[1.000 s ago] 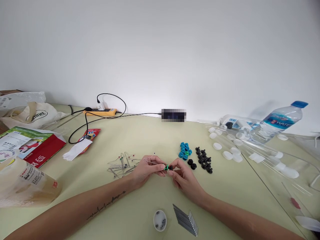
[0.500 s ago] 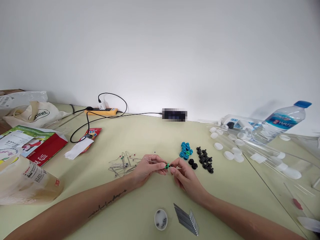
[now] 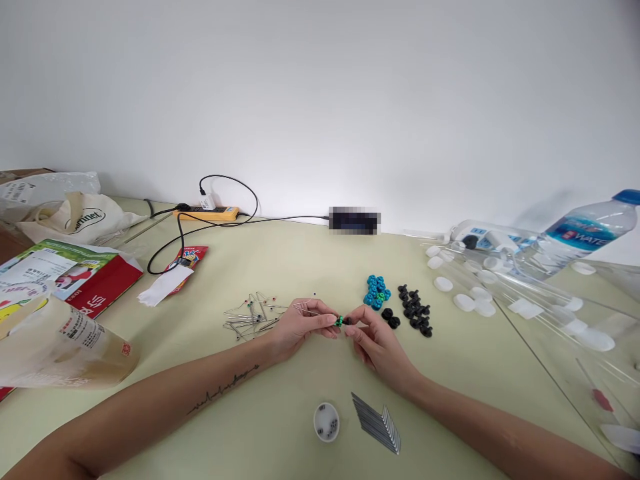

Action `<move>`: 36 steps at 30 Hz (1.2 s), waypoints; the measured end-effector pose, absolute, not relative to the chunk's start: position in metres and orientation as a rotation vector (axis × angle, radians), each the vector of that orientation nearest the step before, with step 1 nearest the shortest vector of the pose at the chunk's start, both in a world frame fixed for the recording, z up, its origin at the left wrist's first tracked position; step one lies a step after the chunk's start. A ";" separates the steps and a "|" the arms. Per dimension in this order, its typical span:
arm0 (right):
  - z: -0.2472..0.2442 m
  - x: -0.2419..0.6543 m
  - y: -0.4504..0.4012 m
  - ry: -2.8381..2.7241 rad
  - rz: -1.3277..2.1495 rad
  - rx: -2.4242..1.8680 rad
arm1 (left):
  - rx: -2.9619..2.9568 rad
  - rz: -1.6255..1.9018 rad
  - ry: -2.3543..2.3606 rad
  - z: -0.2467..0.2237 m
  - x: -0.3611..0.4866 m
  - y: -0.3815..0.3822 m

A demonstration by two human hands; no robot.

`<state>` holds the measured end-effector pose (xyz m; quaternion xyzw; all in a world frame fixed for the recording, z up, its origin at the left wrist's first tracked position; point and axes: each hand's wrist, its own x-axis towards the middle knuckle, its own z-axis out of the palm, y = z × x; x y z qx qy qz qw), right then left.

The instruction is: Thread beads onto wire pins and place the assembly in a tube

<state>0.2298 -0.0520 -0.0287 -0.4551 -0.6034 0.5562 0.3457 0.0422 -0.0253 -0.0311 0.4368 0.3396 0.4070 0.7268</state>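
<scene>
My left hand [image 3: 300,328] pinches a small green knob-like part [image 3: 339,321] between thumb and fingers, and a thin bent metal rod [image 3: 306,308] sticks out across its fingers. Close against the green part is a small black part [image 3: 349,321], gripped by the fingertips of my right hand [image 3: 374,339]. Whether the two parts are joined I cannot tell. Right of the hands lie a cluster of blue knob-like parts [image 3: 373,293] with a green one among them, and several black stemmed parts [image 3: 415,310]. Thin metal rods with small coloured ends [image 3: 250,315] are heaped to the left.
A white cup [image 3: 327,423] with small dark pieces and a row of bent metal rods [image 3: 375,421] lie in front. A drink cup [image 3: 85,343], boxes and bags crowd the left. Clear tubes, white caps [image 3: 484,308] and a water bottle [image 3: 585,230] fill the right. A power strip [image 3: 210,213] sits behind.
The view has shifted slightly, so everything appears a little higher and further right. Both hands keep their hold, with the green and black parts still close together.
</scene>
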 end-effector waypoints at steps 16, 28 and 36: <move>-0.025 0.229 -0.053 -1.589 1.396 -1.204 | 0.963 0.877 0.721 -0.033 0.041 -0.025; -0.026 0.229 -0.053 -1.607 1.370 -1.199 | 0.972 0.867 0.715 -0.033 0.042 -0.025; -0.029 0.230 -0.052 -1.603 1.368 -1.171 | 0.972 0.864 0.698 -0.034 0.041 -0.024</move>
